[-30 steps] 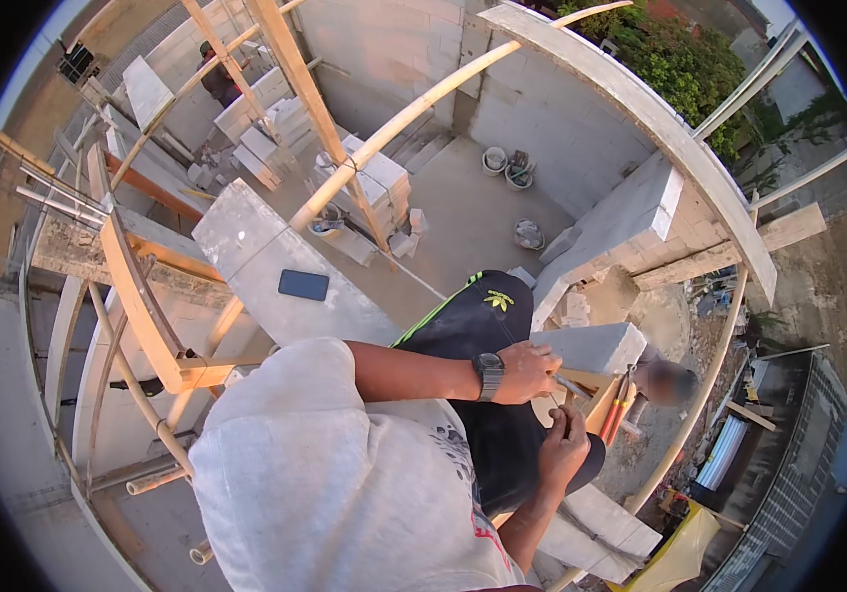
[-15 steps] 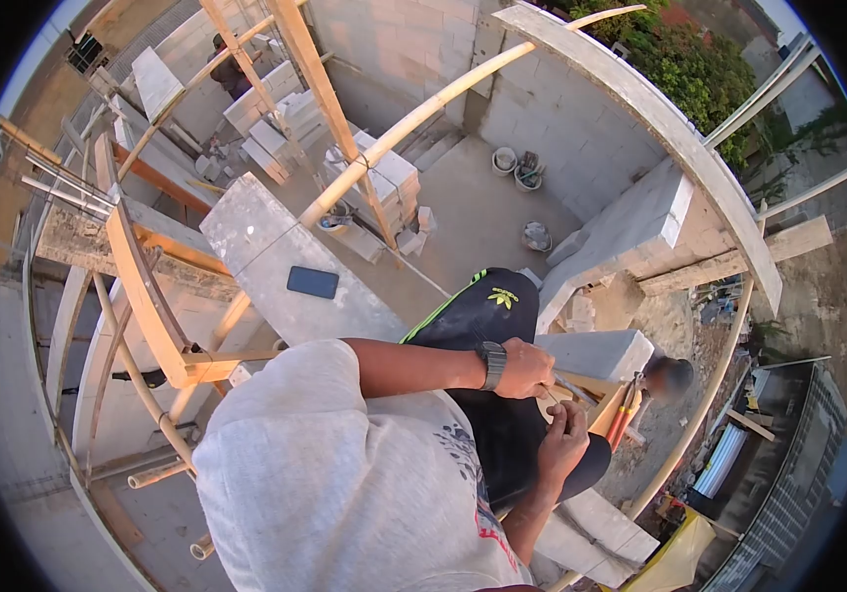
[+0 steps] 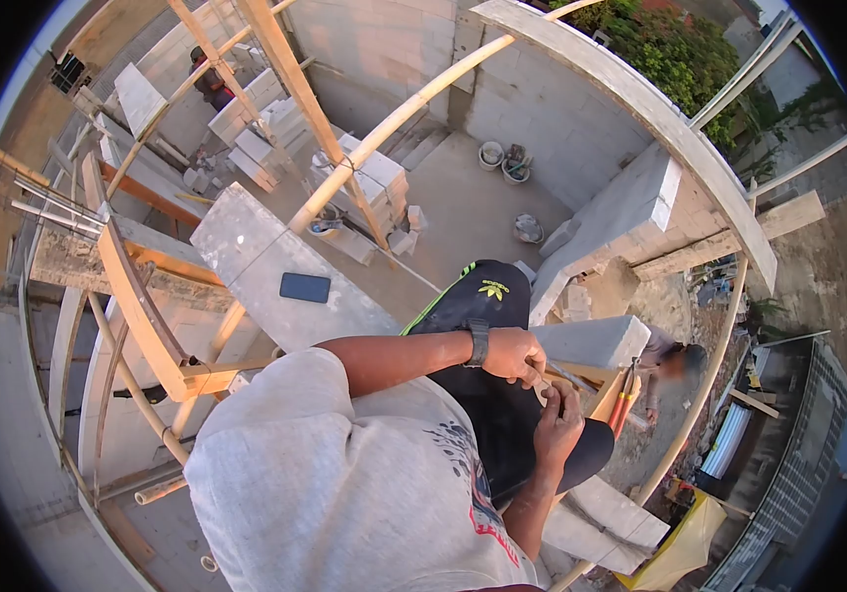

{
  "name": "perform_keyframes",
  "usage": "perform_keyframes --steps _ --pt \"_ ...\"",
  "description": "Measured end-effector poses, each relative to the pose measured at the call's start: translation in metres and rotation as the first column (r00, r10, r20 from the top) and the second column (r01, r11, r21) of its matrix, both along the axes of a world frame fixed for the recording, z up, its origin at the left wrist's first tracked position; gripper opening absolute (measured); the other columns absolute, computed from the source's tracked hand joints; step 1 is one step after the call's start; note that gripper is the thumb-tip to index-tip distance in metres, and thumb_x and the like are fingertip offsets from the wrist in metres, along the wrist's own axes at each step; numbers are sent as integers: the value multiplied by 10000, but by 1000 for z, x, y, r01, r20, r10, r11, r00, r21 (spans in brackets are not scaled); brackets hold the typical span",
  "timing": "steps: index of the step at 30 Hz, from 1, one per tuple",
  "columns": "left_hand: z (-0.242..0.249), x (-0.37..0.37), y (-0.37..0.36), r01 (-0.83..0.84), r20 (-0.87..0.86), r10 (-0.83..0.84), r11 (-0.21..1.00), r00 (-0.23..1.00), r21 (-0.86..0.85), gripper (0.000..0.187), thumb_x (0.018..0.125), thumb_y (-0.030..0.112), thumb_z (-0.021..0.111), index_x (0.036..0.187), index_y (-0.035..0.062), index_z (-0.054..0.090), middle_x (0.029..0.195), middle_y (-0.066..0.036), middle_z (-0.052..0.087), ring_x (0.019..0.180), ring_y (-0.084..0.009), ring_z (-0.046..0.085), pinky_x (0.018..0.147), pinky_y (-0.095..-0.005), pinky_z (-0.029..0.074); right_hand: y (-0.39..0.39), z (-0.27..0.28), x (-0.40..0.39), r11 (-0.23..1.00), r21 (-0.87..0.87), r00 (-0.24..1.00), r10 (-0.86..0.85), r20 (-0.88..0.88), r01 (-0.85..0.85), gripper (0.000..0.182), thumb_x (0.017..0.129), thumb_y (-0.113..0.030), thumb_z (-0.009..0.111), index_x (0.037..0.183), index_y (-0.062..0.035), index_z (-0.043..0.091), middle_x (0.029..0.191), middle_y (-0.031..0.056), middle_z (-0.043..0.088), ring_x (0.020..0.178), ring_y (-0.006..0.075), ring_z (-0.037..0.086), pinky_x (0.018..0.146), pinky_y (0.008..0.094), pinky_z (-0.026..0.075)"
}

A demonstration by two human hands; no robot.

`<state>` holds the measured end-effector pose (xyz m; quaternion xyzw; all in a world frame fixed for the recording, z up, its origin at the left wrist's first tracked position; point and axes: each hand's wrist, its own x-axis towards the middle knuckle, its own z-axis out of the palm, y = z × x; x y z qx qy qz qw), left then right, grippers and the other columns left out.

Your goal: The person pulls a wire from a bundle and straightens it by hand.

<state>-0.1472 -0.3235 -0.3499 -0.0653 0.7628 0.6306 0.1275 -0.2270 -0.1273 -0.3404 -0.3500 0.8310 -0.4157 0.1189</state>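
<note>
Fingers of left hand pinched thin rod, frame centre-right; right hand curled just below, grip unclear. Concrete block just beside. Risk: rod slipping, dropping toward person below; phone near slab edge.

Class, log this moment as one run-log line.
left hand: by block | right hand: close below, contents hidden | phone: flat on slab
</note>
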Motion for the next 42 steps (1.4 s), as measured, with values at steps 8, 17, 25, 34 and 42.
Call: perform_keyframes --steps 8,17,25,34,42 --pt "-1 -2 -17 141 32 -156 950 987 278 337 922 305 634 1066 3 675 912 -51 729 663 -128 654 595 -273 500 4 9 3 993 -116 972 32 234 -5 171 960 -91 577 1073 15 649 896 103 699 659 125 623 594 249 508" --pt "3 -6 -31 262 93 -298 924 950 279 328 917 301 634 1096 26 644 964 -59 729 791 -116 682 574 -252 475 4 4 3 947 -295 837 58 544 125 233 957 -106 603 1138 40 585 915 108 712 652 82 592 602 207 488" --pt "-14 -9 -18 20 -63 -11 989 998 150 240 879 223 690 993 12 698 817 -19 690 700 -102 611 662 -272 497 -8 6 7 933 -270 889 -96 449 237 177 960 -112 599 1049 39 625 897 89 714 646 86 594 607 217 499" --pt "2 -2 -18 101 -85 -135 942 987 -321 207 868 277 665 928 86 715 832 -84 723 794 -263 688 727 -393 508 -1 -14 13 996 -67 985 -40 168 52 75 909 -56 606 947 -9 649 807 95 688 630 179 645 612 310 509" --pt "-9 0 -16 126 44 -120 968 992 -217 247 890 322 633 913 88 706 782 -42 712 753 -226 680 722 -374 505 -7 -12 14 1000 -2 992 -19 127 19 73 903 -51 591 938 -14 642 770 98 672 624 193 642 614 327 503"
